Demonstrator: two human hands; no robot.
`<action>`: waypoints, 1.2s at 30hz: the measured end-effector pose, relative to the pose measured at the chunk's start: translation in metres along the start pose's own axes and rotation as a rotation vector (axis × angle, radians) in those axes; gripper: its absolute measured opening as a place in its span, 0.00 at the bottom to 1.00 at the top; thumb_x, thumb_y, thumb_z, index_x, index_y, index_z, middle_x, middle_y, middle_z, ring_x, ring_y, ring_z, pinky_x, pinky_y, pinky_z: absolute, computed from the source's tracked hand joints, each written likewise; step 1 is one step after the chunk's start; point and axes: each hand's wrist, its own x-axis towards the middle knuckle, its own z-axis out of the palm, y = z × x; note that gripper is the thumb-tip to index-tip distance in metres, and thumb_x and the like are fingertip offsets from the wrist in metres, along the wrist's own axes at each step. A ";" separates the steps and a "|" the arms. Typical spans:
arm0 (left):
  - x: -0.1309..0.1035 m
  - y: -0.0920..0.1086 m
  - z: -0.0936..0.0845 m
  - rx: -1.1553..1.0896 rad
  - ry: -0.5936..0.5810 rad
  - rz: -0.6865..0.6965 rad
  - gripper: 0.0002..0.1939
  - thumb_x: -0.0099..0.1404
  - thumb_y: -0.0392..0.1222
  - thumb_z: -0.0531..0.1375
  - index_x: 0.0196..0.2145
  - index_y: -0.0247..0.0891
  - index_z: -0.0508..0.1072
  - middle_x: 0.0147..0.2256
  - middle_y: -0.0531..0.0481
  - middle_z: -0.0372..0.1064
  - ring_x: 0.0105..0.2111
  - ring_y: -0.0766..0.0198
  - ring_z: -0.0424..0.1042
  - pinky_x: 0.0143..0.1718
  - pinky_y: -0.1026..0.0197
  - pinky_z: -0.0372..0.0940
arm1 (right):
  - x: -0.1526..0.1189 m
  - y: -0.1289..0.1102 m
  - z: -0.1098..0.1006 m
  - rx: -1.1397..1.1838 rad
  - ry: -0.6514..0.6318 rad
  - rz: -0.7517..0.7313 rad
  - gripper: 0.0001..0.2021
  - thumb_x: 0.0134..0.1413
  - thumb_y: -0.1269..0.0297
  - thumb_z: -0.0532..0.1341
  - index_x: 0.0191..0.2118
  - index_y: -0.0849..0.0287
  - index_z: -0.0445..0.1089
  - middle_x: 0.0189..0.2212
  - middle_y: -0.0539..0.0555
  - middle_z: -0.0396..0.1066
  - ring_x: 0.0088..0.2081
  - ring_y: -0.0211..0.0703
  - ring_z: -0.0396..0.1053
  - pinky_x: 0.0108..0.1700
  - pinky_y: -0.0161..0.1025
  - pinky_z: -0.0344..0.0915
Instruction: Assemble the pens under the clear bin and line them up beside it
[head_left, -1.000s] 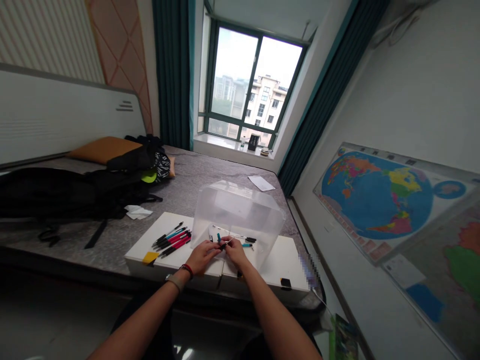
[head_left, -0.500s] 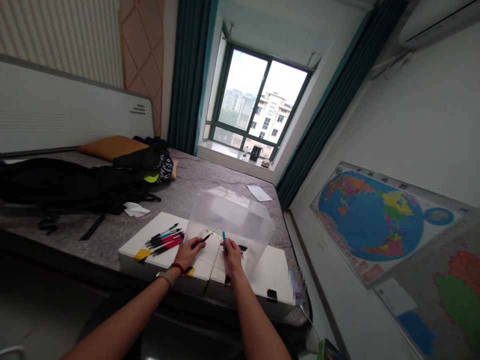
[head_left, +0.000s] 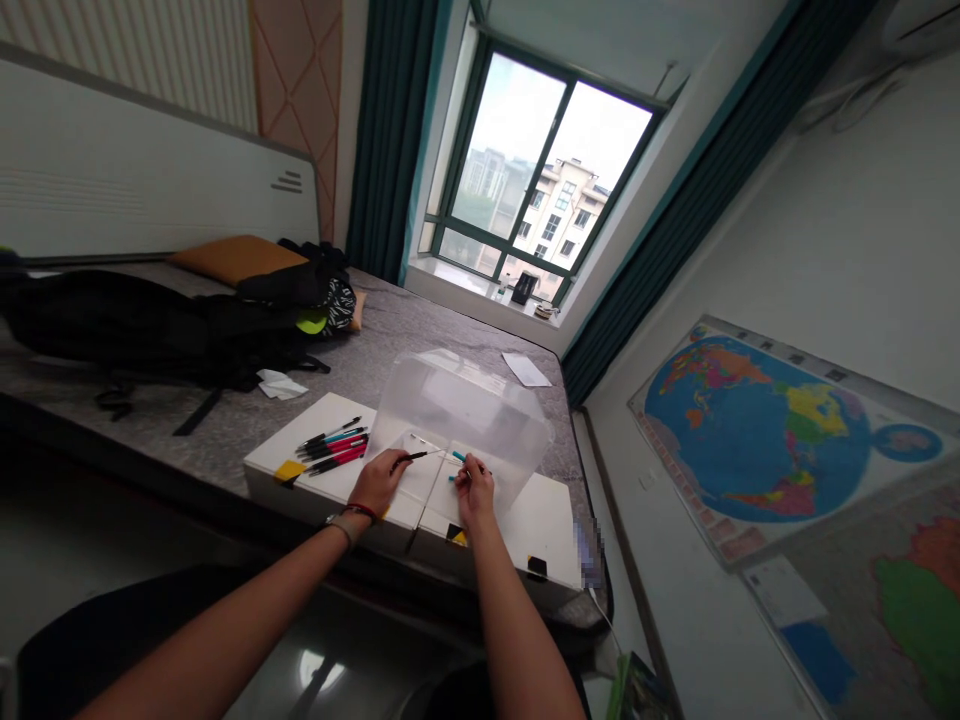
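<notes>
My left hand (head_left: 377, 482) pinches a dark pen barrel (head_left: 409, 458), with a thin, pale rod reaching from its end toward the right. Facing it, my right hand (head_left: 475, 488) is closed on a teal pen part (head_left: 458, 456) that points up and left, close to the rod's tip; whether they touch I cannot tell. A second teal bit (head_left: 452, 478) shows by the right fingers, the rest of it hidden. Left of my hands, several black, red and teal pens (head_left: 335, 450) lie in a row on a white box (head_left: 281, 443).
A translucent plastic bin (head_left: 469, 400) stands just beyond my hands. Another white box (head_left: 544, 515) extends to the right, with the bed edge past it. Black bags (head_left: 150, 320), a crumpled tissue (head_left: 280, 384) and a white paper sheet (head_left: 526, 369) lie on the bed.
The teal part in my right hand has swung from upright to leaning left, nearer the thin rod. My left hand keeps the dark barrel, now held more level. The view has shifted.
</notes>
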 end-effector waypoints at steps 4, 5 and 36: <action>-0.003 -0.004 0.003 0.118 0.000 0.038 0.14 0.68 0.48 0.52 0.42 0.39 0.72 0.38 0.44 0.73 0.41 0.55 0.71 0.46 0.53 0.65 | -0.001 -0.001 0.001 0.029 0.009 0.022 0.16 0.39 0.61 0.72 0.31 0.59 0.65 0.19 0.43 0.61 0.19 0.29 0.58 0.20 0.28 0.58; -0.004 -0.003 0.004 0.126 -0.009 0.050 0.14 0.68 0.48 0.52 0.42 0.39 0.72 0.39 0.44 0.73 0.41 0.55 0.71 0.46 0.53 0.65 | -0.002 -0.002 0.002 0.029 0.010 0.017 0.16 0.39 0.61 0.72 0.31 0.59 0.65 0.19 0.43 0.61 0.19 0.29 0.57 0.20 0.28 0.58; -0.006 0.007 -0.004 0.160 -0.127 0.178 0.14 0.68 0.49 0.53 0.41 0.41 0.74 0.36 0.46 0.73 0.38 0.58 0.70 0.42 0.58 0.63 | 0.004 0.014 -0.001 -0.301 -0.119 0.005 0.18 0.38 0.56 0.71 0.31 0.63 0.69 0.20 0.45 0.64 0.20 0.30 0.59 0.23 0.30 0.58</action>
